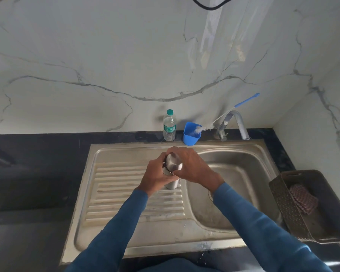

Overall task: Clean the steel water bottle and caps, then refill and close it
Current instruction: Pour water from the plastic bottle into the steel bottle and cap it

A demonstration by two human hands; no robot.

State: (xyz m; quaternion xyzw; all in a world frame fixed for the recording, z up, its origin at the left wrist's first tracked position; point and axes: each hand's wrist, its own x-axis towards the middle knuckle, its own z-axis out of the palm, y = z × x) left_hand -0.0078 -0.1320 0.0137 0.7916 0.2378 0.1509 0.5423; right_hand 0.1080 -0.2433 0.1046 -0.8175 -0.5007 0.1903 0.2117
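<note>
Drainboard of the stainless steel sink (126,183) lies under the upright cylindrical steel water bottle (172,183), beside the basin. Left hand (155,177) grips its body; right hand (192,167) curls round its domed steel cap (173,162). Blue plastic cup (191,135) stands behind.

There is one steel bottle (173,162), one plastic bottle (169,127), one cup (190,138), one brush (201,128), one tap (241,124), one sink (126,152), one basket (287,203) and one cloth (302,199). There are two hands: left hand (155,173), right hand (194,167).
</note>
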